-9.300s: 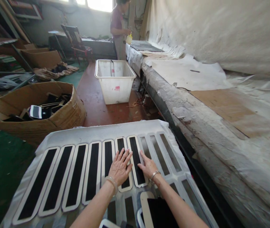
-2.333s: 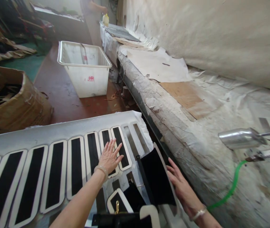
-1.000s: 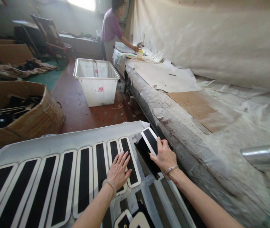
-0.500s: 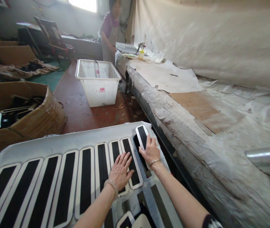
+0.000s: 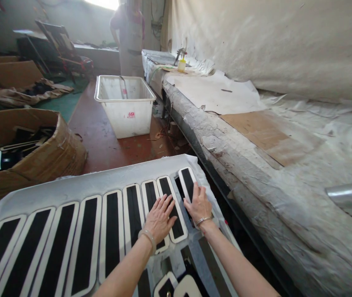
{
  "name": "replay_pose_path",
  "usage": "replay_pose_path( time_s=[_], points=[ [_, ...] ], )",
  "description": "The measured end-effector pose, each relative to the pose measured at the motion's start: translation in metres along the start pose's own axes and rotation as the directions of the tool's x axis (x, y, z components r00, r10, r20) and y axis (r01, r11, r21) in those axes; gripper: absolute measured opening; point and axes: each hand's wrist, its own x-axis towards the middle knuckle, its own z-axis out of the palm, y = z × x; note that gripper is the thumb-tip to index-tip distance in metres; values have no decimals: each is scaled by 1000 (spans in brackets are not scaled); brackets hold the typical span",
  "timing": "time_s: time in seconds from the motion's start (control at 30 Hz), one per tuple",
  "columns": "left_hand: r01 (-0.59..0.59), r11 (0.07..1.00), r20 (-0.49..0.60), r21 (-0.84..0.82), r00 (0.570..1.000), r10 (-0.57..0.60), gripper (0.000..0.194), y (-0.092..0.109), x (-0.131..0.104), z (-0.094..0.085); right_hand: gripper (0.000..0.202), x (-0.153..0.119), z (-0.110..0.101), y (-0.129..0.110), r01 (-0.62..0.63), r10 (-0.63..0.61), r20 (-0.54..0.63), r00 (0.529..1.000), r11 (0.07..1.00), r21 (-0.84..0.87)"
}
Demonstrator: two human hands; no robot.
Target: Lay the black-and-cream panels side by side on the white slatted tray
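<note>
Long, rounded black panels with cream borders (image 5: 112, 231) lie side by side in a row on a sheet-covered table (image 5: 145, 170). Over the two panels near the right end, my left hand (image 5: 160, 216) lies flat with its fingers spread, holding nothing. My right hand (image 5: 200, 204) grips another black panel with a cream border (image 5: 187, 180) at the table's right end, thumb on one side and fingers on the other. The lower part of that panel is hidden behind the hand. Closer to me lie cream-bordered pieces (image 5: 186, 287), partly cut off by the frame.
A white plastic tub (image 5: 129, 119) stands on the floor ahead. At left a cardboard box (image 5: 71, 144) holds similar pieces. A long covered bench (image 5: 225, 144) runs along the right, with a spray gun with a yellow cup (image 5: 181, 65) on it. Another person (image 5: 129, 41) stands at the back.
My right hand has lowered the panel towards me, nearly parallel to the row. My left hand has stayed almost in place. The person at the back has moved left and turned.
</note>
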Motion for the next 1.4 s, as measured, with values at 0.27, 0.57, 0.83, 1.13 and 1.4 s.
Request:
replay_pose_path(
  time_s=[0.27,0.57,0.83,1.13,1.4],
  points=[
    [30,999,-16,-42,999,-30,49,-1,3,1,71,-7,28,-7,65,-67,75,995,997,33],
    [23,1000,-57,-20,998,-24,34,3,20,3,64,-16,26,-16,99,-94,82,992,993,-58],
    [44,999,-81,3,996,-44,43,3,31,5,49,-12,21,-9,110,-97,155,983,991,-78],
    [78,997,-73,1,994,-78,45,14,30,8,47,-20,11,-16,61,-62,152,986,998,9],
    [117,993,24,-27,993,-117,49,22,29,11,45,-130,-59,41,-101,-10,302,953,931,352]
  ],
)
